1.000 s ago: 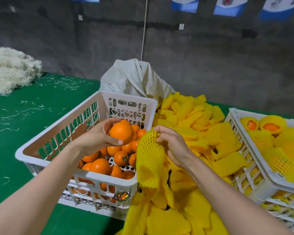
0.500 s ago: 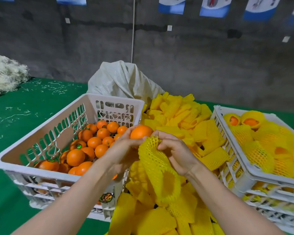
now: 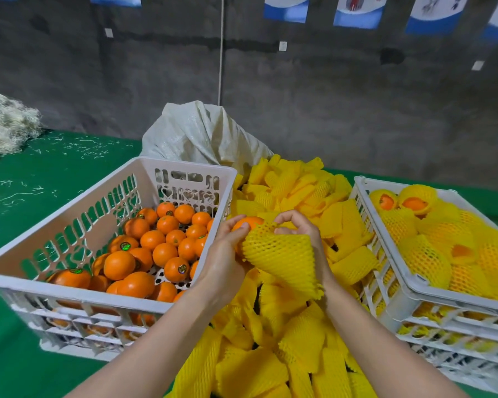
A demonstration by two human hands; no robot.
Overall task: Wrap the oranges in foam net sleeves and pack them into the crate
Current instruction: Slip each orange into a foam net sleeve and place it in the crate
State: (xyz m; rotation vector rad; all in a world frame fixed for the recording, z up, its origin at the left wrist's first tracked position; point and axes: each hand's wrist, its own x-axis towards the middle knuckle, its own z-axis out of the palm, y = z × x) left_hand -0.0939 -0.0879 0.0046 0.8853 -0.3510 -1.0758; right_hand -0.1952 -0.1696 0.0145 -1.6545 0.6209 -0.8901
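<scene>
Two bare hands meet over the middle of the table, per the head cam. The left hand [image 3: 223, 254] is curled round one orange [image 3: 249, 222], fingers & thumb wrapped on it, holding it just off the right wall of the white fruit crate [image 3: 69, 290]. Only the top of that orange shows; the rest is hidden behind the hand & the foam net sleeve [image 3: 282, 257]. The right hand [image 3: 305, 234] has its fingers bent, pinching the sleeve's top edge, w/ thumb & forefinger arched above the opening. The sleeve's mouth sits against the orange, and the rest of the yellow mesh hangs down in a cone btwn the two wrists. Can't tell how far in the fruit is. Under the hands lies a big pile of sleeves [image 3: 293, 191], filling the gap btwn both crates and spilling to the near edge. The fruit crate holds loose oranges [image 3: 161, 251], several w/ small stickers, heaped toward its right side. Over on the right, the packing crate [image 3: 431, 294] is nearly full of wrapped oranges [image 3: 431, 254], two at the far end showing orange through open net ends; it sits on another crate. A pale woven sack [image 3: 196, 133] stands behind the pile, a green cloth [image 3: 41, 173] covers the table, & a heap of white shreds [image 3: 3, 124] lies far left.
</scene>
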